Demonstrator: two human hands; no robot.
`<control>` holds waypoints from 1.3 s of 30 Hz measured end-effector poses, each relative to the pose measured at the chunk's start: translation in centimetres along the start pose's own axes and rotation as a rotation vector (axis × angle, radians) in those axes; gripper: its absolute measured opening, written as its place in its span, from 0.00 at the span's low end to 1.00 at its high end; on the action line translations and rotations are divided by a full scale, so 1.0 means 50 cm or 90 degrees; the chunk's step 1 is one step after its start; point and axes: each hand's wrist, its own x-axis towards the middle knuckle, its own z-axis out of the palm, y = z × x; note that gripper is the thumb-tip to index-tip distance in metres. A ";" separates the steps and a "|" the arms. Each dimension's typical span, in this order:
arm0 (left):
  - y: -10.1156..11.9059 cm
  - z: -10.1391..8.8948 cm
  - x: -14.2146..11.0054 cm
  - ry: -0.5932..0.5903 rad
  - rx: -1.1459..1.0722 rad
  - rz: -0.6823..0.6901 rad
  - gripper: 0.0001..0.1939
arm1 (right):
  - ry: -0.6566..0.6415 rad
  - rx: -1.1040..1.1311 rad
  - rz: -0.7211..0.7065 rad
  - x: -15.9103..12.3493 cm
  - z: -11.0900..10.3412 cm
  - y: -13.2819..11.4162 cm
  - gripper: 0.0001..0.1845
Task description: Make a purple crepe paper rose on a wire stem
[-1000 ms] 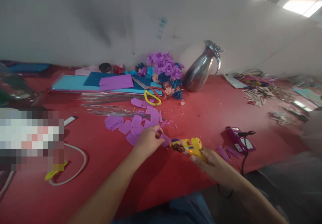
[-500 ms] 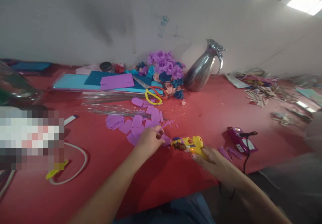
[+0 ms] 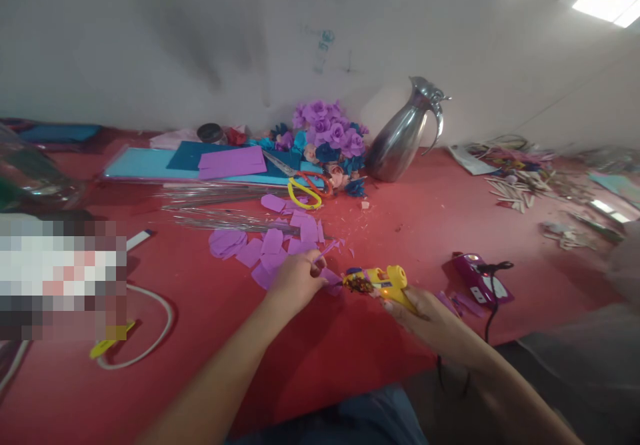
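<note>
Between the fingers of my left hand (image 3: 296, 278), closed in a pinch, is a purple paper petal (image 3: 332, 279). My right hand (image 3: 425, 315) is wrapped round the grip of a yellow hot glue gun (image 3: 391, 281), whose small orange light glows. The gun's nozzle points left, at the petal's edge; whether it touches cannot be made out. Dark, messy residue coats its front. Behind and beside my left hand lie loose purple paper pieces (image 3: 273, 241), with a rounded stack of petals (image 3: 227, 243) at their left.
Scissors (image 3: 306, 195), thin metal wires (image 3: 215, 218) and coloured paper sheets (image 3: 233, 162) lie farther back. Paper roses (image 3: 327, 128) stand beside a steel jug (image 3: 405, 135). A magenta power strip (image 3: 477, 278) with a black cable is at right; a white cable (image 3: 163, 305) curves at left.
The glue gun in my right hand has shifted slightly right, away from my left fingers. My left hand keeps its pinch on the petal. The view has turned a little.
</note>
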 end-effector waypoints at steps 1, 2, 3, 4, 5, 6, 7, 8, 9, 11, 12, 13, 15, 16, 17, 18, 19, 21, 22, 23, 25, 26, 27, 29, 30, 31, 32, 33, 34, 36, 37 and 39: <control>0.000 -0.001 0.000 0.001 0.002 0.002 0.08 | 0.003 0.001 0.001 0.000 -0.001 0.000 0.20; 0.000 -0.001 -0.001 0.002 0.005 0.001 0.08 | 0.006 0.004 0.000 0.001 -0.001 -0.001 0.20; 0.001 -0.002 -0.002 0.002 0.008 0.001 0.08 | 0.011 0.007 -0.002 0.001 -0.002 -0.002 0.20; 0.002 -0.003 -0.003 0.002 0.010 -0.001 0.08 | 0.015 0.011 -0.004 0.002 -0.003 -0.003 0.20; 0.003 -0.003 -0.004 0.001 0.012 -0.002 0.08 | 0.017 0.016 -0.006 0.002 -0.004 -0.004 0.20; 0.003 -0.003 -0.004 0.000 0.013 -0.003 0.08 | 0.017 0.022 -0.007 0.003 -0.005 -0.005 0.20; 0.003 -0.003 -0.004 0.000 0.013 -0.003 0.07 | 0.013 0.027 -0.007 0.004 -0.005 -0.005 0.20; 0.002 -0.003 -0.004 0.000 0.014 -0.002 0.07 | 0.009 0.029 -0.005 0.004 -0.005 -0.005 0.20; 0.001 -0.002 -0.003 0.002 0.015 0.000 0.06 | 0.005 0.029 -0.003 0.004 -0.004 -0.004 0.20; -0.002 -0.001 -0.002 0.004 0.017 0.004 0.06 | 0.000 0.025 0.002 0.005 -0.003 -0.002 0.21; -0.003 0.000 -0.001 0.006 0.019 0.004 0.07 | 0.000 0.024 0.005 0.006 -0.003 0.000 0.21; -0.004 0.000 0.000 0.008 0.020 0.005 0.07 | 0.003 0.029 0.005 0.007 -0.002 0.001 0.21; -0.003 0.000 0.001 0.008 0.020 0.006 0.07 | 0.009 0.049 0.006 0.008 -0.001 0.005 0.20; -0.002 -0.001 0.001 0.009 0.019 0.006 0.07 | 0.009 0.064 0.009 0.010 -0.001 0.008 0.21; 0.000 -0.001 0.000 0.010 0.017 0.007 0.08 | 0.004 0.084 0.013 0.011 -0.001 0.010 0.21; 0.001 -0.002 -0.001 0.010 0.015 0.005 0.08 | -0.006 0.112 0.019 0.013 -0.001 0.011 0.22; 0.003 -0.003 -0.002 0.009 0.011 0.002 0.08 | -0.020 0.146 0.027 0.015 -0.002 0.013 0.23; 0.005 -0.005 -0.003 0.005 -0.002 -0.007 0.08 | -0.039 0.231 0.046 0.023 -0.006 0.015 0.24; 0.005 -0.006 -0.003 0.003 -0.011 -0.010 0.07 | -0.038 0.275 0.058 0.029 -0.009 0.016 0.25; 0.003 -0.006 -0.002 0.002 -0.021 -0.009 0.07 | -0.028 0.317 0.071 0.037 -0.013 0.018 0.25; -0.001 -0.010 0.001 0.012 -0.054 -0.002 0.06 | 0.016 0.402 0.105 0.061 -0.021 0.024 0.25; -0.003 -0.013 0.003 0.021 -0.077 0.002 0.05 | 0.046 0.448 0.121 0.078 -0.025 0.028 0.24; -0.004 -0.016 0.005 0.031 -0.108 0.004 0.04 | 0.079 0.493 0.137 0.098 -0.029 0.034 0.23; -0.004 -0.027 0.006 0.042 -0.177 0.004 0.02 | 0.153 0.555 0.155 0.145 -0.037 0.044 0.22; -0.003 -0.034 0.006 0.041 -0.208 0.003 0.02 | 0.182 0.553 0.165 0.168 -0.041 0.049 0.21; -0.001 -0.041 0.004 0.049 -0.230 0.003 0.03 | 0.211 0.536 0.171 0.190 -0.044 0.053 0.21; 0.002 -0.049 0.002 0.062 -0.245 0.003 0.04 | 0.227 0.519 0.174 0.209 -0.047 0.057 0.20; 0.004 -0.056 0.000 0.074 -0.252 0.004 0.05 | 0.238 0.498 0.177 0.224 -0.051 0.060 0.20; 0.005 -0.063 -0.002 0.087 -0.252 0.005 0.06 | 0.246 0.476 0.177 0.235 -0.054 0.064 0.19; 0.005 -0.076 -0.005 0.108 -0.236 0.014 0.07 | 0.261 0.420 0.182 0.243 -0.063 0.072 0.17; 0.004 -0.081 -0.006 0.119 -0.225 0.021 0.07 | 0.272 0.382 0.187 0.241 -0.069 0.075 0.16; 0.000 -0.090 -0.006 0.141 -0.213 0.036 0.08 | 0.306 0.307 0.197 0.228 -0.081 0.075 0.14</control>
